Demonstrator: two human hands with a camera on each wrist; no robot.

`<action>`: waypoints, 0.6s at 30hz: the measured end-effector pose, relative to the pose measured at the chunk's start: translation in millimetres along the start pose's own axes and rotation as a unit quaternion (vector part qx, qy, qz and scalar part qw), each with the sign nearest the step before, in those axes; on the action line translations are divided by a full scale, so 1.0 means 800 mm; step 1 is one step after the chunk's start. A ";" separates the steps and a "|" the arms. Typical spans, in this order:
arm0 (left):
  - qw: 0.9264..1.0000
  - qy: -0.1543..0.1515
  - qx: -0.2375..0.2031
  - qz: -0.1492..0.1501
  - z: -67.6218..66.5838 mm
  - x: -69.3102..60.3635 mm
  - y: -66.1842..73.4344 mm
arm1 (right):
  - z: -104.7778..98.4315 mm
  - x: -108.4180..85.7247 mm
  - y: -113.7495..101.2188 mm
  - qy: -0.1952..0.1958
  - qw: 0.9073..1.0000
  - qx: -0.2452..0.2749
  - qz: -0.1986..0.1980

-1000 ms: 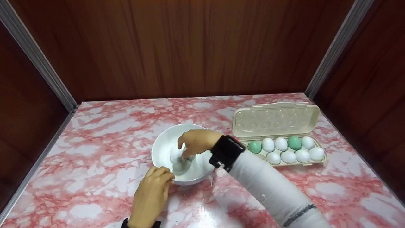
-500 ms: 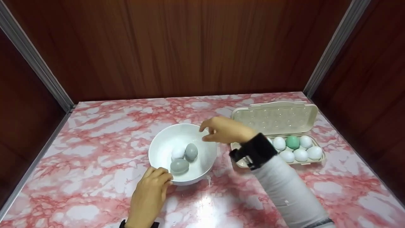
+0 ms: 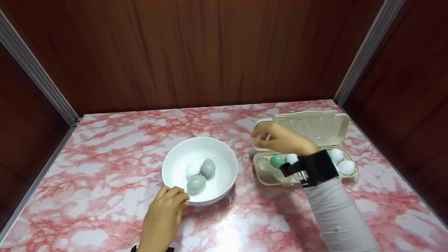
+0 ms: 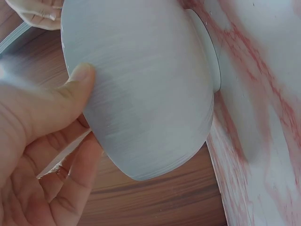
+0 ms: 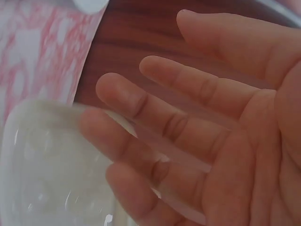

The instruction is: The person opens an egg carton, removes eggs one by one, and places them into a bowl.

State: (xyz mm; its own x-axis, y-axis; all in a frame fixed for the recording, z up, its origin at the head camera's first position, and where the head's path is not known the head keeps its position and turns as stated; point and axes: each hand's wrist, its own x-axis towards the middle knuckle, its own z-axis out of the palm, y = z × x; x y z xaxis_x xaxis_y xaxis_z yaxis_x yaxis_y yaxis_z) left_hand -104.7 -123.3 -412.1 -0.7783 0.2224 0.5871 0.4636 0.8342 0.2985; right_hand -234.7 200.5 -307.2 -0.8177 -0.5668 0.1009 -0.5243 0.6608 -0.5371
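A white bowl [image 3: 225, 157] holds a white egg [image 3: 193, 170] and two grey-green eggs [image 3: 208, 167]. My left hand [image 3: 162, 213] pinches its near-left rim; the left wrist view shows the thumb [image 4: 82, 75] against the outer wall. Over at the right, an open egg carton [image 3: 262, 167] holds a green egg [image 3: 277, 161] and several white eggs [image 3: 346, 168]. In front of its raised lid [image 3: 325, 129] hovers my right hand [image 3: 283, 140], with nothing in it. The right wrist view shows its fingers [image 5: 174, 125] spread and slightly bent. My right wrist and forearm hide some eggs.
The table [image 3: 115, 154] has a red-and-white marbled top. Dark wood panels [image 3: 182, 52] stand behind it and at both sides, joined by metal corner posts [image 3: 364, 52]. Bare compartments show at the carton's left end.
My right hand has left the bowl and moved right to the carton, leaving the eggs in the bowl uncovered. My left hand stays on the rim.
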 end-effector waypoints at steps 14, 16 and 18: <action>1.000 -0.007 -0.002 -0.011 0.001 0.000 0.002 | 0.009 -0.034 0.063 0.010 0.991 0.016 0.132; 1.000 -0.008 0.000 -0.011 0.001 0.000 0.002 | 0.015 -0.036 0.071 0.009 0.990 0.018 0.137; 1.000 -0.011 0.002 -0.012 0.001 0.000 0.002 | 0.021 -0.036 0.078 0.009 0.990 0.020 0.143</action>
State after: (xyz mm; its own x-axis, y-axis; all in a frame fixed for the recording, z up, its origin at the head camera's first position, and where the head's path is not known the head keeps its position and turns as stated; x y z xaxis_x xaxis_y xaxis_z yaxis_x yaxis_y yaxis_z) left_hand -104.2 -121.6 -411.9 -0.7984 0.2125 0.5634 0.4426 0.8414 0.3099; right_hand -239.5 249.9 -357.6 -0.9354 -0.3507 -0.0447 -0.2620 0.7726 -0.5783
